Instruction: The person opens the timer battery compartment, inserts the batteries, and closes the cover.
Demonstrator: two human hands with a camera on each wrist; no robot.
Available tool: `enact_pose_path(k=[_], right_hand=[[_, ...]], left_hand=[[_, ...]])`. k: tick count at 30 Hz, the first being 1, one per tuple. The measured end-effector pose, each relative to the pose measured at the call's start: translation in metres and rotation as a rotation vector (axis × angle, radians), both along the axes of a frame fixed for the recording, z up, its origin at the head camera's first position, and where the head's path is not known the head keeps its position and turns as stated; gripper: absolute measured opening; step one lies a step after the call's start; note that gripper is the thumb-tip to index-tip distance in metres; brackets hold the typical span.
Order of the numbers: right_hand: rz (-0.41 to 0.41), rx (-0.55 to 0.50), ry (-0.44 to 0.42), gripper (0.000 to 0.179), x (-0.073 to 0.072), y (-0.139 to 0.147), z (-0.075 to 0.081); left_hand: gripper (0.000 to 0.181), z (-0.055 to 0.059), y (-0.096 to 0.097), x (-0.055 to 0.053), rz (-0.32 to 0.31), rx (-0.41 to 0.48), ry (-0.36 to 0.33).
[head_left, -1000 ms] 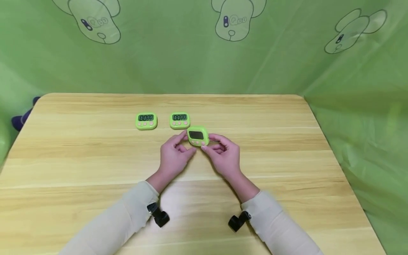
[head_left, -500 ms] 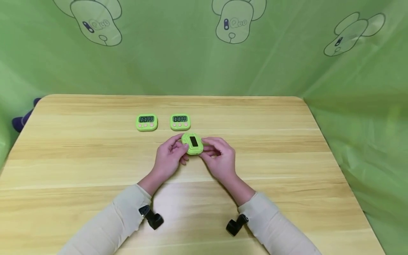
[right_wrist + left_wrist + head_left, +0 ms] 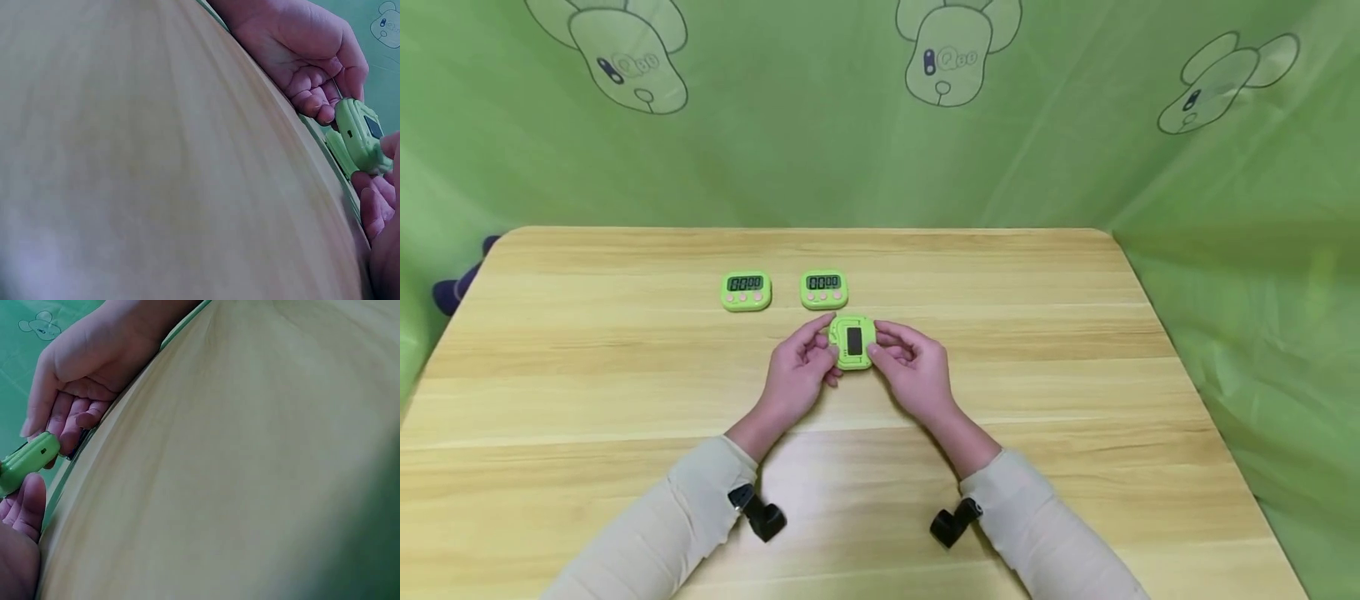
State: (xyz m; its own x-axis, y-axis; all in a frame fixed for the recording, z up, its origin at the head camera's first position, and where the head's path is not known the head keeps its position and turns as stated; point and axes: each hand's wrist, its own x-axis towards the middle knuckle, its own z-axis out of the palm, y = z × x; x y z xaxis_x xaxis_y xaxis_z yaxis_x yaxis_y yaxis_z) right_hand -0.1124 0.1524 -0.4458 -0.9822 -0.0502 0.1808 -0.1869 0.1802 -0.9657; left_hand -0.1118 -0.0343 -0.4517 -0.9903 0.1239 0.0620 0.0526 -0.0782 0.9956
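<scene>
Both hands hold a light-green digital timer (image 3: pixel 853 342) near the table's middle, its back turned up in the head view. A dark rectangle and a moulded frame-like part show on that back. My left hand (image 3: pixel 801 368) grips the left edge, thumb on top. On the opposite edge my right hand (image 3: pixel 917 371) pinches with thumb above and fingers behind. The right wrist view shows the timer (image 3: pixel 359 136) edge-on, between both hands, with a small slot in its side. Two more green timers, a left one (image 3: pixel 746 291) and a right one (image 3: pixel 823 289), lie face up beyond the hands.
The wooden table (image 3: pixel 1075 350) has a rounded back edge. A green curtain (image 3: pixel 790 150) with printed cartoon heads hangs behind and at the sides. Something dark purple (image 3: pixel 448 292) pokes out past the left table edge. Black wrist cameras sit on both sleeves.
The held timer has turned from screen up to back up, and has come slightly nearer. The right thumb has moved onto its back. The two lying timers have stayed put.
</scene>
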Motion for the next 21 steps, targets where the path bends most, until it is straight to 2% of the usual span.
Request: enact_pose_path(k=[4,8,11,15,21], right_hand=[[-0.032,-0.024,0.004,0.032,-0.002,0.001,-0.004],[-0.048,-0.032,0.009,0.03,-0.004,0.001,-0.007],[-0.048,-0.02,0.006,0.028,0.001,-0.003,0.007],[-0.042,-0.002,0.005,0.026,0.008,-0.008,0.026],[-0.046,0.012,0.006,0.024,0.009,-0.007,0.032]], left_hand=[[0.05,0.003,0.003,0.002,0.01,-0.061,0.003],[0.05,0.023,0.005,0.01,0.021,-0.103,0.015],[0.045,0.034,0.004,0.015,0.012,-0.091,0.035],[0.039,0.035,0.003,0.016,0.004,-0.092,0.062],[0.038,0.036,0.005,0.017,0.003,-0.108,0.092]])
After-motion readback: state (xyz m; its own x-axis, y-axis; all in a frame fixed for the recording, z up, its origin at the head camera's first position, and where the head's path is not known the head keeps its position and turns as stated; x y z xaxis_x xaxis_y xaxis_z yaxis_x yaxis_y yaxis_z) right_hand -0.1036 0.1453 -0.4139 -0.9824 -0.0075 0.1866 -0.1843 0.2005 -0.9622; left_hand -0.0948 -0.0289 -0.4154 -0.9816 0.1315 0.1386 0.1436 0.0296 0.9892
